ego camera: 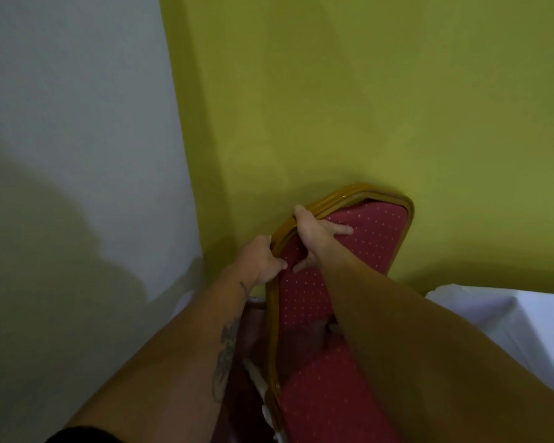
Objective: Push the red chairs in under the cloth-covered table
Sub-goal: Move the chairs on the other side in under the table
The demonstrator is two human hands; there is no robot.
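A red chair (370, 238) with pale dots on its padding and a golden-brown frame stands close in front of me, its back toward the wall. My left hand (262, 259) grips the left edge of the chair back's frame. My right hand (317, 235) holds the top of the frame, fingers spread over the red padding. My right forearm crosses over the seat (320, 398) and hides part of it. The white cloth of the table (506, 318) shows at the lower right, beside the chair.
A yellow-green wall (365, 91) rises just behind the chair, meeting a white wall (71, 123) at a corner on the left. A strip of white fabric (258, 377) lies low by the chair's left side.
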